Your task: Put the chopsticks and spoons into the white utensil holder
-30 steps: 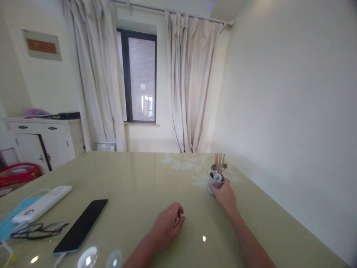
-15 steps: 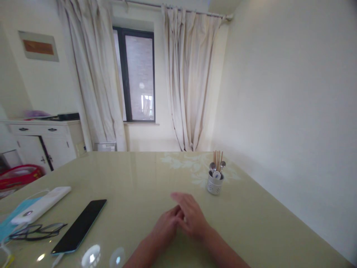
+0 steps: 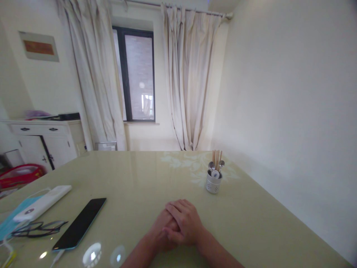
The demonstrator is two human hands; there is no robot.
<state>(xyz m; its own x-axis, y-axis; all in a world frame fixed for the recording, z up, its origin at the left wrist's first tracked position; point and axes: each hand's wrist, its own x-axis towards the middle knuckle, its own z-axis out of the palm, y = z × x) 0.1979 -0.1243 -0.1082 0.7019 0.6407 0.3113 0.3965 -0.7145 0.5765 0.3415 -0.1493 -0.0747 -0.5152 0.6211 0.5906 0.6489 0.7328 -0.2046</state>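
Observation:
Low over the near middle of the table point(image 3: 134, 186), my two hands are clasped together. My right hand point(image 3: 186, 221) lies on top, its fingers wrapped over the left. Beneath it, my left hand point(image 3: 160, 227) is closed, with its fingers partly hidden under the right. No object shows between them. The nearest thing is a white perforated utensil holder point(image 3: 214, 185) farther off to the right, holding spoons and several chopsticks point(image 3: 217, 159).
On the left lie a black-screened phone point(image 3: 80, 225) with a cable plugged in, folded eyeglasses point(image 3: 39, 229), a white power bank point(image 3: 43, 203) and a light-blue face mask point(image 3: 13, 217). A wall point(image 3: 292, 111) runs along the right side. A white cabinet point(image 3: 60, 143) stands behind on the left.
My right hand's fingers, raised and blurred before, have come down and folded over my left hand. The things on the table have stayed in place.

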